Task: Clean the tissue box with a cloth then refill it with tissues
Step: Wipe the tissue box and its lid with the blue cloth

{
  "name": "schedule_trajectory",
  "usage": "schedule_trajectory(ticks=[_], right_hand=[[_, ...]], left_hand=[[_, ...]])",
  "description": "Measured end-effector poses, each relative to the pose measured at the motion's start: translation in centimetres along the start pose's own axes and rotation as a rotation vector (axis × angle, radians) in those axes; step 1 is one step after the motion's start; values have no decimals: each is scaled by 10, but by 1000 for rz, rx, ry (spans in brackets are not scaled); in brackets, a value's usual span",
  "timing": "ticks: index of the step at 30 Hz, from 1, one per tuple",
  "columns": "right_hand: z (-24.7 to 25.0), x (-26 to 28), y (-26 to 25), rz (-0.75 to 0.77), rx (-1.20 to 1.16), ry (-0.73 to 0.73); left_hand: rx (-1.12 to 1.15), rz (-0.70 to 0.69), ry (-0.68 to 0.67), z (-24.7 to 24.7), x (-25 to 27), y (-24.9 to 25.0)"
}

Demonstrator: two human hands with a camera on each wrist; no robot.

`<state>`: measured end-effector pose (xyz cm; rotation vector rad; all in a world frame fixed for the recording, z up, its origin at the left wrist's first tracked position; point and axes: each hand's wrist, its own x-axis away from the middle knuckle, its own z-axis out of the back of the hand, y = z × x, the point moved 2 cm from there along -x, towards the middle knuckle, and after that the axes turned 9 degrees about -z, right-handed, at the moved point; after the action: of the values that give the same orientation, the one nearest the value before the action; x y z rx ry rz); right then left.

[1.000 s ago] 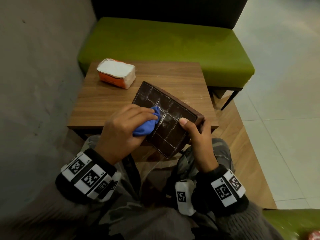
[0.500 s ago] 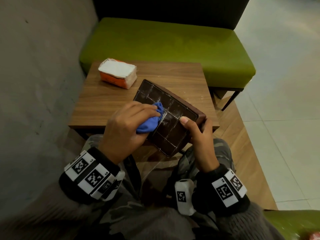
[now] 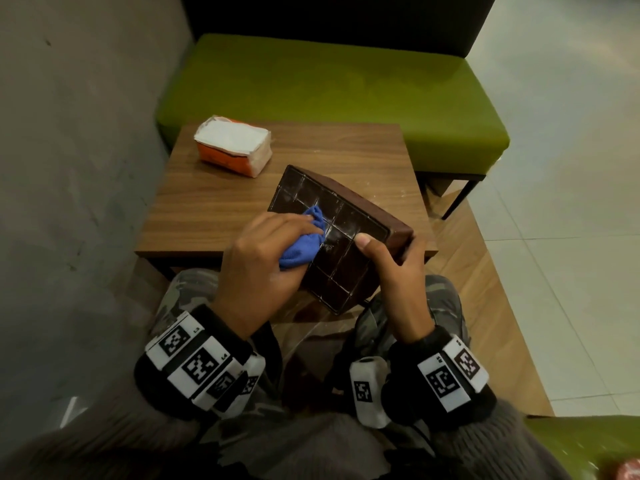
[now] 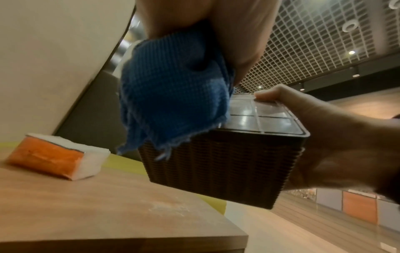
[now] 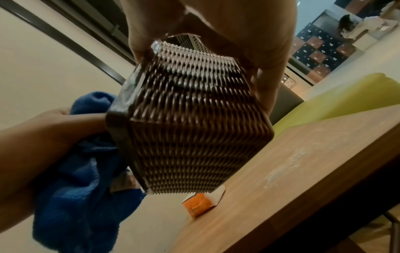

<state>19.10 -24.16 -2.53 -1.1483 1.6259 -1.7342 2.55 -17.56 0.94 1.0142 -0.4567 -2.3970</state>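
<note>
A dark brown woven tissue box [image 3: 349, 244] [image 4: 220, 164] [image 5: 194, 123] is held tilted above the near edge of the wooden table [image 3: 214, 209], its flat gridded face turned up toward me. My right hand [image 3: 394, 271] [image 4: 324, 137] grips its near right end, thumb on the gridded face. My left hand [image 3: 263, 261] [image 5: 43, 137] holds a bunched blue cloth [image 3: 304, 242] [image 4: 173, 95] [image 5: 78, 202] pressed on that face near its left side. An orange pack of white tissues [image 3: 233, 143] [image 4: 56, 159] [image 5: 201, 203] lies at the table's far left.
A green upholstered bench [image 3: 329, 95] stands behind the table, a grey wall [image 3: 76, 168] to the left. White dust specks mark the tabletop [image 5: 288, 164] on the right. Tiled floor [image 3: 568, 202] lies to the right. My knees sit below the table's near edge.
My left hand has slid the blue cloth a little up and away along the gridded face. The right hand keeps its grip and the box has hardly shifted.
</note>
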Motion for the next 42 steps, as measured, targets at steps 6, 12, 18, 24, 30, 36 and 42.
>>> schedule_trajectory(ticks=[6, 12, 18, 24, 30, 36, 42], right_hand=[[3, -3, 2, -20, 1, -4], [3, -2, 2, -68, -41, -24], [16, -7, -8, -4, -26, 19], [6, -4, -5, 0, -12, -5], [8, -5, -7, -13, -23, 78], [5, -3, -7, 5, 7, 79], [2, 0, -8, -16, 2, 86]], left_hand=[[104, -78, -96, 1, 3, 4], [64, -100, -103, 4, -8, 6], [11, -92, -243, -4, 27, -1], [36, -109, -85, 2, -1, 10], [-34, -114, -155, -5, 10, 7], [-27, -121, -147, -6, 20, 10], [-49, -112, -99, -2, 6, 13]])
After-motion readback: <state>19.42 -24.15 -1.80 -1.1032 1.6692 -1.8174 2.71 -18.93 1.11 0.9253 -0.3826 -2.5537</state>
